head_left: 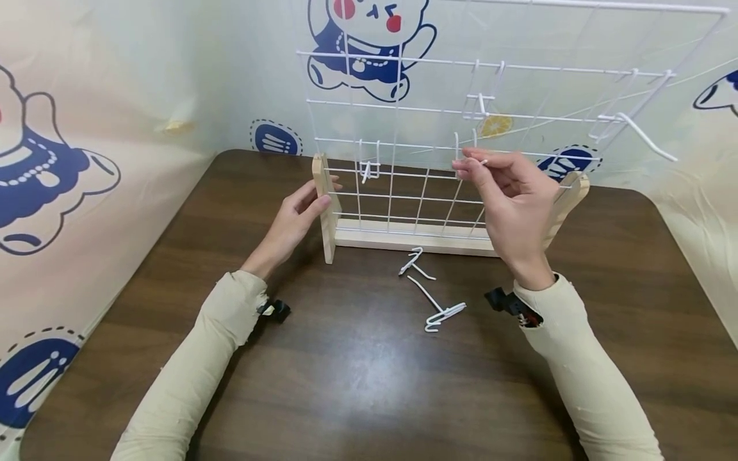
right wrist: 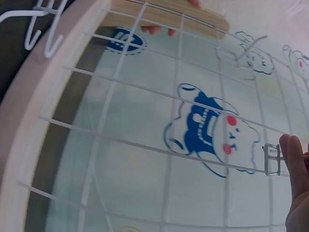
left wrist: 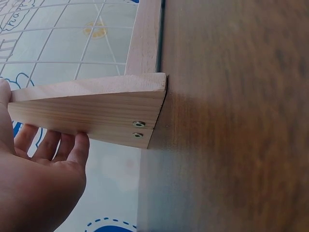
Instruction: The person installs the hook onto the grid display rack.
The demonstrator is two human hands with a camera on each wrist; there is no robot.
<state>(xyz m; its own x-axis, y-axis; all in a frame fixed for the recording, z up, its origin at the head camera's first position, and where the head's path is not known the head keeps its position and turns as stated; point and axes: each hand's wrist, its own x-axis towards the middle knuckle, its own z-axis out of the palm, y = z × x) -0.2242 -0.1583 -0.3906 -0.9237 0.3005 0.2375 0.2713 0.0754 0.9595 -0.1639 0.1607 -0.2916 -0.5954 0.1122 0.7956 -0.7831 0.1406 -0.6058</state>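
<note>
My left hand (head_left: 291, 218) grips the left wooden side panel (head_left: 330, 221) of a white wire grid rack (head_left: 393, 144); in the left wrist view its fingers (left wrist: 77, 150) lie against the panel's outer face. Higher up, in front of the grid, my right hand (head_left: 521, 208) pinches a white wire hook (head_left: 457, 146) between thumb and fingers. Seen from the right wrist, that hook's frame (right wrist: 273, 160) overlaps a grid wire beside the fingertips. Part of the hook is hidden behind them.
Three more hooks hang on the grid: one at lower left (head_left: 369, 171), one at upper middle (head_left: 482, 105), one at right (head_left: 642, 137). Two loose hooks, a nearer one (head_left: 442, 314) and a farther one (head_left: 412, 262), lie on the brown table (head_left: 346, 365). Behind is a printed curtain (head_left: 190, 77).
</note>
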